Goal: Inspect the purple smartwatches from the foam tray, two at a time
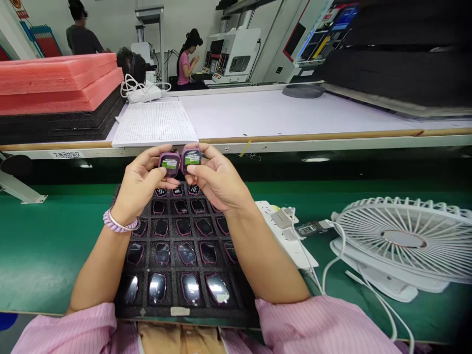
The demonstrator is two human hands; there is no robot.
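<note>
My left hand (142,179) pinches a purple-framed smartwatch body (170,164) between thumb and fingers. A second purple smartwatch body (191,158) is gripped the same way by my right hand (216,177). The two are held up side by side, nearly touching, with lit screens showing green and white areas. Below them lies a black foam tray (173,231) with rows of pockets. Most visible pockets hold a similar dark-screened watch body, such as one near the front (191,287). A few in the farthest row show white marks on their screens. My forearms cover parts of the tray's sides.
A white fan (403,241) and a power strip (285,236) with cables stand to the right on the green bench (55,246). The raised shelf carries paper sheets (155,123), pink foam (55,81) and a black stack (398,64). Two people (187,59) are in the background.
</note>
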